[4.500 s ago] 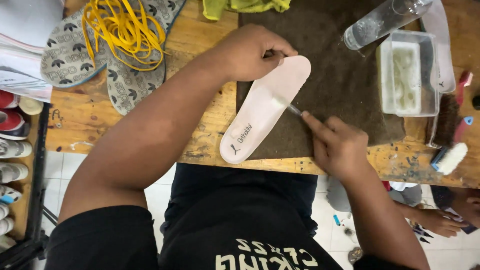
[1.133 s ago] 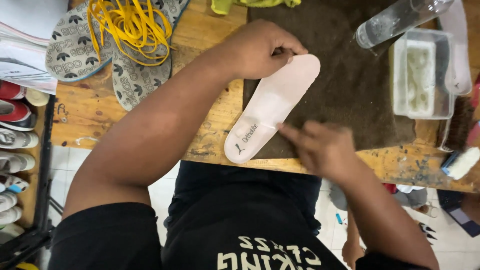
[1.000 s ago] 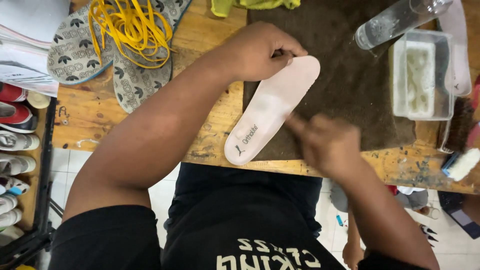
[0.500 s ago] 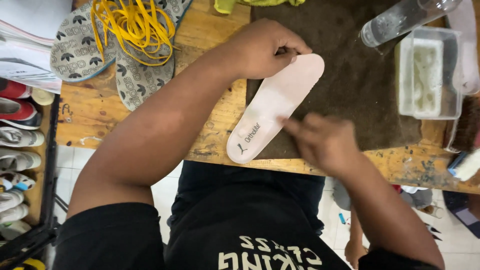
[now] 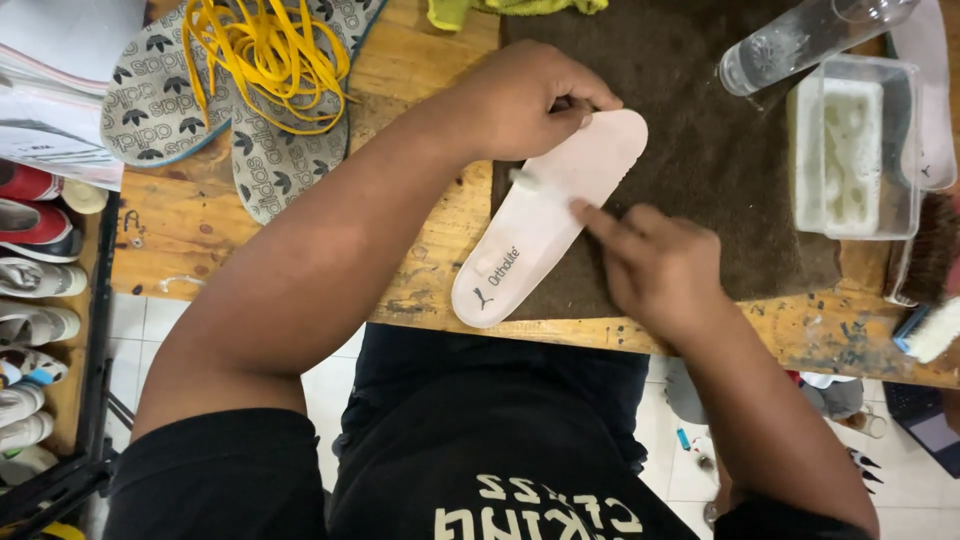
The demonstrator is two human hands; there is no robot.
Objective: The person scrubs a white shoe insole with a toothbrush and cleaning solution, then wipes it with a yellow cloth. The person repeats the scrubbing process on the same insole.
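My left hand (image 5: pixel 525 100) pins the insole (image 5: pixel 545 215) by its toe on the mat (image 5: pixel 700 130); my right hand (image 5: pixel 655 265), closed on a brush, scrubs mid-insole. Next: firm, even strokes toward the heel.

One head-worn camera is looking steeply down from above the person, at close range, taking in the wooden workbench (image 5: pixel 420 80), both forearms, the torso and floor below.

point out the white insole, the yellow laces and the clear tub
white insole (image 5: pixel 520 250): head view, bare middle of its top face
yellow laces (image 5: pixel 265 55): head view, middle of the tangle
clear tub (image 5: pixel 905 150): head view, right wall
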